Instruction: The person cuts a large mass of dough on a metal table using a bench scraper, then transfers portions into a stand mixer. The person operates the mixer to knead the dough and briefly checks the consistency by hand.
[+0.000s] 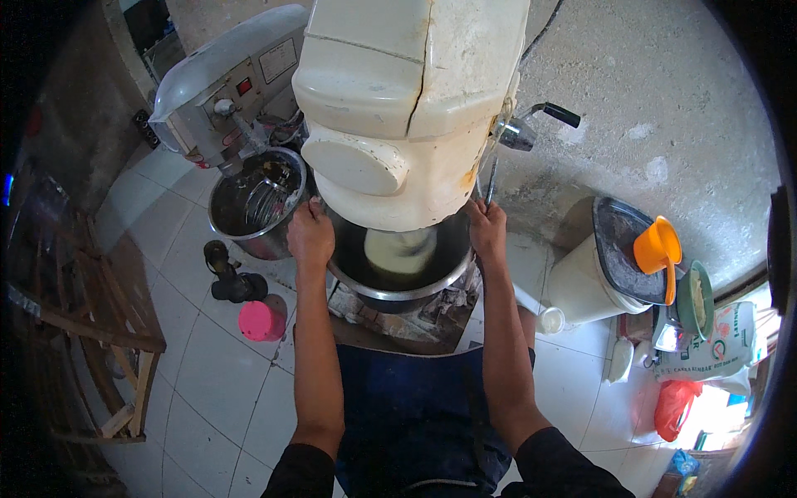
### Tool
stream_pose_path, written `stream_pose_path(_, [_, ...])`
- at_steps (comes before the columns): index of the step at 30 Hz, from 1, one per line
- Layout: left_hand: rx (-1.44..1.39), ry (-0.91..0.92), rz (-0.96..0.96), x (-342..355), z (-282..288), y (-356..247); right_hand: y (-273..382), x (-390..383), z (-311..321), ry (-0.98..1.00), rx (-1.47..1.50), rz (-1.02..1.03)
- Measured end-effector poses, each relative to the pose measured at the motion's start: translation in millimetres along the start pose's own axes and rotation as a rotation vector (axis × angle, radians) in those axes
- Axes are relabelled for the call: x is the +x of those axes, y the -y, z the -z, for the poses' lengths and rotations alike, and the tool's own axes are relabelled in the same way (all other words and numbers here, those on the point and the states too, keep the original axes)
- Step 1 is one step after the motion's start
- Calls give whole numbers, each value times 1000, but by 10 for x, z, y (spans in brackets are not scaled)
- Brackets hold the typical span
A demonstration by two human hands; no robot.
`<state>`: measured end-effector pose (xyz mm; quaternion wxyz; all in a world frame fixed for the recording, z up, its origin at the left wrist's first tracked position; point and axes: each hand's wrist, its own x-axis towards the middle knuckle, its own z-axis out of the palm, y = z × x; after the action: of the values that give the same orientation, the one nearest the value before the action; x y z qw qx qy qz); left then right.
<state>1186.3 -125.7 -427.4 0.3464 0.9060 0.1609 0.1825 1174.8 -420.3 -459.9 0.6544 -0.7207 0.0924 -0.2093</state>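
Observation:
A deep metal mixing bowl [404,295] sits under the head of a large cream-coloured stand mixer [390,108]. Pale, creamy batter [398,256] lies inside it, its surface swirled. My left hand [311,235] is closed at the bowl's left side, my right hand [488,230] at its right side. Both appear to grip the bowl by its edge or side handles, though the exact hold is hidden under my fingers. A thin metal rod [492,177] comes down from the mixer to my right fingers. The mixer head covers the back of the bowl.
At left stands a second mixer [241,79] over a bowl [264,239] with a wire whisk [267,202]. A pink container [261,321] and dark object [235,278] are on the tiles. Right: white bucket [581,278], black tray [618,241], orange dipper [658,246], sack [718,344].

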Motion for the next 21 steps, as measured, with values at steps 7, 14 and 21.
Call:
stream_pose_path(7, [-28, 6, 36, -19, 11, 4, 45, -29, 7, -8, -57, -14])
stream_pose_path(14, [-25, 5, 27, -13, -4, -3, 14, -18, 26, 13, 2, -39])
stream_pose_path(21, [-17, -10, 12, -14, 13, -8, 81, -48, -6, 14, 2, 28])
